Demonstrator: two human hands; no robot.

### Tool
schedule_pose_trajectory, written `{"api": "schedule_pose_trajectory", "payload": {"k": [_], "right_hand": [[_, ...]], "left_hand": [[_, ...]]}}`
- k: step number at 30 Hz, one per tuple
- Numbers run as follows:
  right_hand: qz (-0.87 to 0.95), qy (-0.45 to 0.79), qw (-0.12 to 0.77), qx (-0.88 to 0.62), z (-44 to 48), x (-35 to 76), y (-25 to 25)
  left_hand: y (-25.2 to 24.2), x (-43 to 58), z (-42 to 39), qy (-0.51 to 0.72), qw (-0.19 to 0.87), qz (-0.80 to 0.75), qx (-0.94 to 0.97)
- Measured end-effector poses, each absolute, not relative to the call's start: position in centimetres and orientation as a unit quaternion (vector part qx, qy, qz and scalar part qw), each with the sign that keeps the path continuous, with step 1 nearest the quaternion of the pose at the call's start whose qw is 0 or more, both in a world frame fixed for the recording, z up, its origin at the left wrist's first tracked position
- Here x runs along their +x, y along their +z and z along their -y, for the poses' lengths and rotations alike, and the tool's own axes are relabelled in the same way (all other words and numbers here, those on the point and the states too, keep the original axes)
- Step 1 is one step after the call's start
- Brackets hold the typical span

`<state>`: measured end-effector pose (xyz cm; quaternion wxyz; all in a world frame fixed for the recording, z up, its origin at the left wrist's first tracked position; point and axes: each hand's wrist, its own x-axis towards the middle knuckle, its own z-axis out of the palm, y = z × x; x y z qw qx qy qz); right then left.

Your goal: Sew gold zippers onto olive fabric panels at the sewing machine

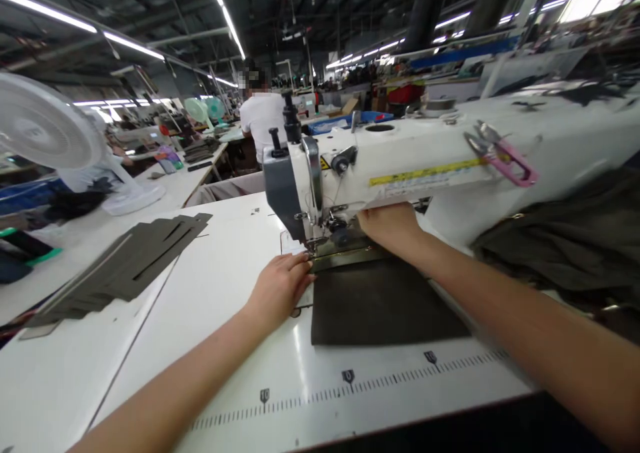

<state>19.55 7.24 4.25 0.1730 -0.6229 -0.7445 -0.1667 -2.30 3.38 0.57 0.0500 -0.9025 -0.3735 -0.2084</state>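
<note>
A dark olive fabric panel [385, 306] lies on the white table under the head of a sewing machine [430, 153]. Along the panel's far part runs a strip with a yellowish metallic line, which looks like a zipper [345, 253]. My left hand [283, 280] rests at the panel's left edge, its fingertips pressed together on the strip's end close to the presser foot [311, 245]. Under the machine arm, my right hand [393, 226] is curled into a fist at the panel's far right; its fingertips and whatever they hold are hidden.
Grey-brown cut pieces [145, 253] lie stacked on the left, near a white fan [50, 126]. Pink-handled snips [505, 156] hang on the machine arm. Dark fabric [560, 233] is heaped at right. A person in white [265, 120] is further back. A ruler scale [350, 390] marks the table's front.
</note>
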Motion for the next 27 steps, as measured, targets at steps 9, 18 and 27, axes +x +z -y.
{"api": "schedule_pose_trajectory", "payload": {"k": [9, 18, 27], "right_hand": [[0.875, -0.080, 0.185, -0.440, -0.4, 16.9, 0.3], [0.873, -0.011, 0.141, -0.466, -2.1, 16.0, 0.4], [0.876, -0.104, 0.251, -0.398, -1.7, 16.2, -0.2]], "left_hand": [[0.1, -2.8, -4.0, -0.198, 0.034, 0.356, -0.913], [1.0, -2.3, -4.0, -0.202, 0.000, 0.412, -0.888], [0.7, -1.6, -3.1, -0.118, 0.091, 0.375, -0.915]]}}
